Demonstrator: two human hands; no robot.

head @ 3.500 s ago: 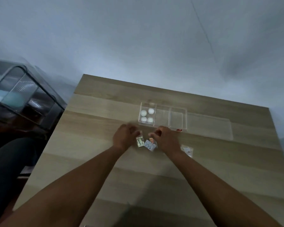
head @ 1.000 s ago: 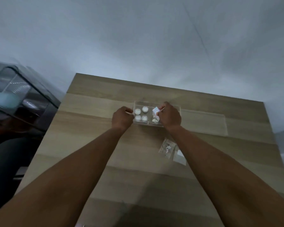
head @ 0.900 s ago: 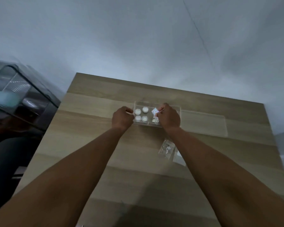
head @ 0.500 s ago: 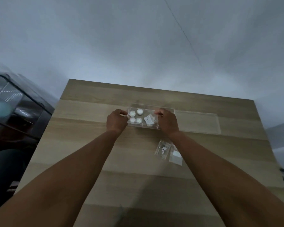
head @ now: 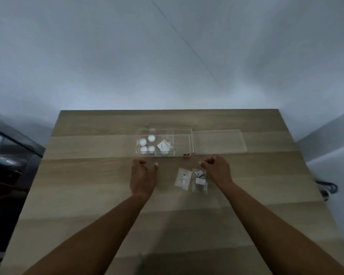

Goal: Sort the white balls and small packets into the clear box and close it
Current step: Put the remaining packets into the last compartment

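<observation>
Both hands are now sitting back from the clear box (head: 183, 142), left hand (head: 143, 175) and right hand (head: 218, 169) loosely curled, holding nothing; packets (head: 199, 180) at frame center are showing no readable writing.

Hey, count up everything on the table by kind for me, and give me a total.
White balls: 4, in the box's left compartment
Small packets: 3, one in the box, two on the table
Clear box: 1
Clear lid: 1
Total: 9

Before me, a pale wood tabletop (head: 87, 185). On it stand a clear box (head: 182, 144), open, its lid (head: 219, 143) flat just beside on the right. Nearer me lie two small packets (head: 183, 178) (head: 200, 181), side by side.
</observation>
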